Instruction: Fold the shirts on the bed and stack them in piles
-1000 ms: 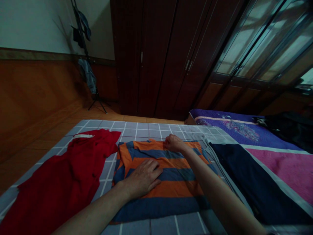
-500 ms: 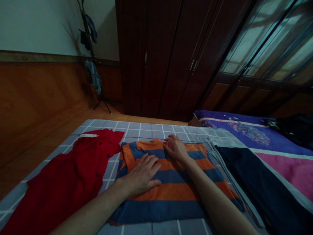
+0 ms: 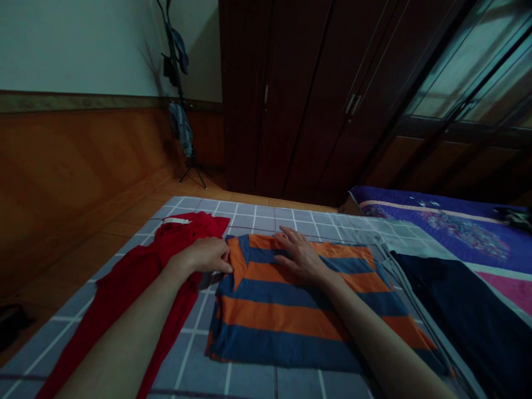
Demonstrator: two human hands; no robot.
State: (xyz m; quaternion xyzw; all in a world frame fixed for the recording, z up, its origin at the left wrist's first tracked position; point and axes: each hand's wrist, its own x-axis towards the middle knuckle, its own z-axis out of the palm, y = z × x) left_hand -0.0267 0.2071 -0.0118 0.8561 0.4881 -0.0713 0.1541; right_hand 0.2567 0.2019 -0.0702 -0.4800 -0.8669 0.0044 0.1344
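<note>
A folded orange-and-blue striped shirt (image 3: 286, 321) lies flat on the grey checked bedsheet (image 3: 233, 382). At its upper left edge my left hand (image 3: 211, 256) is closed, the curled fingertips pinching the fabric. My right hand (image 3: 300, 258) rests on the upper middle of the shirt, palm down with fingers spread. To the left a red garment (image 3: 137, 282) with a white label lies loosely, partly covered by my left forearm. A dark navy folded garment (image 3: 453, 299) lies at the right, with a grey edge of cloth beside it.
Beyond the sheet, at the right, lies a purple and pink patterned bedcover (image 3: 436, 216). A dark wooden wardrobe (image 3: 299, 111) stands at the back. Left of it is a coat stand (image 3: 177, 77) hung with caps and cloth. Wooden floor (image 3: 103, 238) borders the bed's left side.
My left hand has moved from lying flat on the shirt to its upper left edge and closed there. The right hand stays on the shirt. The view has swung somewhat left.
</note>
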